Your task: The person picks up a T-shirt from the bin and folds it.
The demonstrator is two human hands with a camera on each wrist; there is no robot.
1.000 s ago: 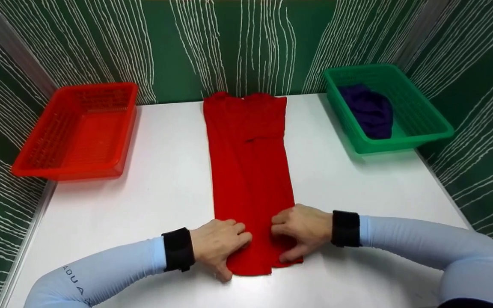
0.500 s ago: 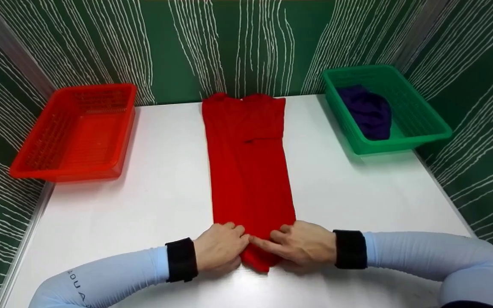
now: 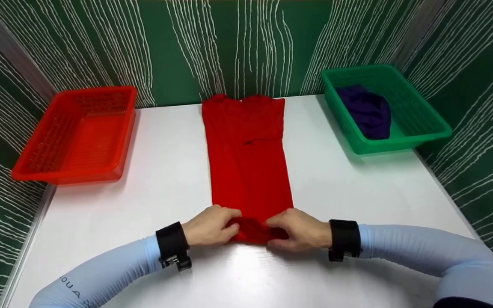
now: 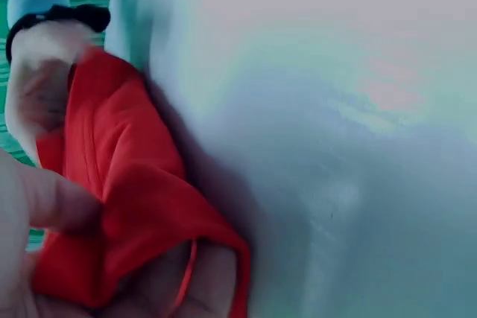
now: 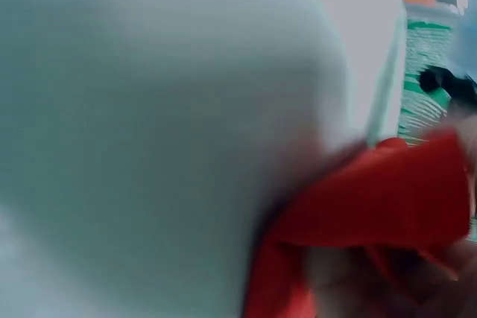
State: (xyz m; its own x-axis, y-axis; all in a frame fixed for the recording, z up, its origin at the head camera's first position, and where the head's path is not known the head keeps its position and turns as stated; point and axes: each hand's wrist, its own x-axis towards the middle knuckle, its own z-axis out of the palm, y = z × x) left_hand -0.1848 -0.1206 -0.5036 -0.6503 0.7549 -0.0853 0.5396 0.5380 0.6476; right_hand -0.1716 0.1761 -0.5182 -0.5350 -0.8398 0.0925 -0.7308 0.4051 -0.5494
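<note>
A red shirt (image 3: 248,171), folded into a long strip, lies on the white table with its collar end at the back. Its near end is rolled up and bunched between both hands. At the left corner of that roll, my left hand (image 3: 212,226) pinches the cloth between thumb and fingers. The right corner is gripped the same way by my right hand (image 3: 301,231). In the left wrist view, the red cloth (image 4: 141,161) drapes over the fingers, with the thumb on top. Motion blurs the right wrist view, where the cloth (image 5: 373,199) covers part of the fingers.
On the left of the white table (image 3: 165,171) stands a red plastic basket (image 3: 122,145). A green basket (image 3: 357,147) at the back right holds a purple cloth (image 3: 368,113). Green walls (image 3: 178,77) with white streaks enclose the back and sides.
The shirt's near hem has been turned up and rolled away from me, so the strip is shorter. Both hands went from resting on the hem to gripping the rolled end, slightly farther forward.
</note>
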